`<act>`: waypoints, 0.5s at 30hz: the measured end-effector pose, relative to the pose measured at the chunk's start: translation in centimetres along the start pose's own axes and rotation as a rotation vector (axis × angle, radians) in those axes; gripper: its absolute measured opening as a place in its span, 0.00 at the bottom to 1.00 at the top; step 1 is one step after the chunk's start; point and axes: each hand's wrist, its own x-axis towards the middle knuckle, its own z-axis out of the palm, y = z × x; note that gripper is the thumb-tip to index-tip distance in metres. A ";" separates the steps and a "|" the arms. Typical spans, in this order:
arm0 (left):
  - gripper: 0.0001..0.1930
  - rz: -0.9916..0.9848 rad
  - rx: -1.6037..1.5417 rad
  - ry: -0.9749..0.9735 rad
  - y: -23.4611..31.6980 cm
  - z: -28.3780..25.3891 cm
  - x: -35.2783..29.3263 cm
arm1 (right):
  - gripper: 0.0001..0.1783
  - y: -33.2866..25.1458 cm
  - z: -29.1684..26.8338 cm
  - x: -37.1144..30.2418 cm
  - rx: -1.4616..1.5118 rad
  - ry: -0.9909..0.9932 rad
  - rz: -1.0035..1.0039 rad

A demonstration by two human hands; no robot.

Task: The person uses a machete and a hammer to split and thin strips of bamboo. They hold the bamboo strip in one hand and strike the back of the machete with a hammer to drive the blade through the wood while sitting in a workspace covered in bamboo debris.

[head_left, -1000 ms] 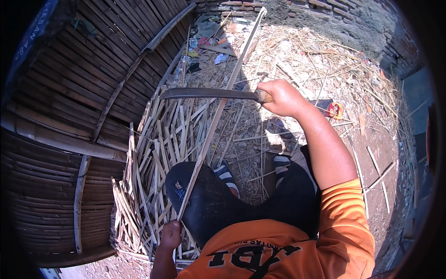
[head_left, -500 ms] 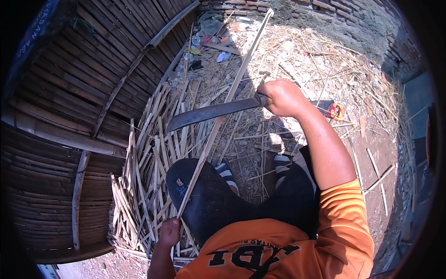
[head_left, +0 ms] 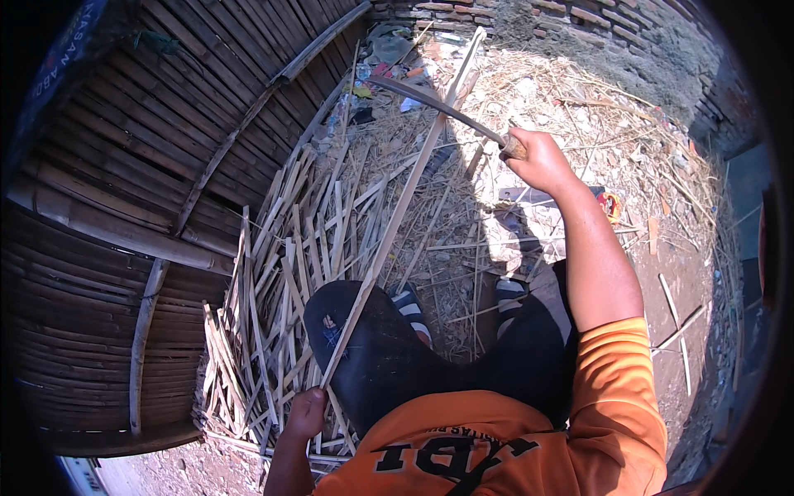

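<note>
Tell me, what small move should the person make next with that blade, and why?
Probably draw the blade down along the bamboo strip. The right hand holds it against the strip's far end, while the left hand grips the near end, resting over the knee.

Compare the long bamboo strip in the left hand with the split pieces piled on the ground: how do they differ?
The long bamboo strip is one piece, held at its near end by the left hand and slanting up over the knee; the piled bamboo strips lie loose and crisscrossed on the ground. It is also much longer than they are. The right hand's blade meets only the held strip. Both are pale split bamboo.
</note>
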 end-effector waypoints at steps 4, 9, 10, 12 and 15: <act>0.26 -0.009 -0.042 -0.011 0.0 0.1 -0.3 | 0.16 -2.4 1.1 -1.0 -0.017 0.024 -0.204; 0.26 -0.008 0.000 0.016 1.3 0.3 -0.1 | 0.13 -5.5 1.2 -1.5 -0.242 -0.172 -0.427; 0.26 -0.003 0.018 0.008 1.6 0.3 -0.1 | 0.13 -2.8 1.1 -1.0 -0.179 -0.110 -0.377; 0.26 -0.032 -0.018 0.012 0.6 0.2 -0.4 | 0.13 -0.9 -0.1 -0.4 -0.005 -0.029 -0.095; 0.26 -0.013 -0.040 0.013 0.7 0.3 -0.3 | 0.15 -1.5 -0.3 -0.4 -0.055 -0.023 -0.051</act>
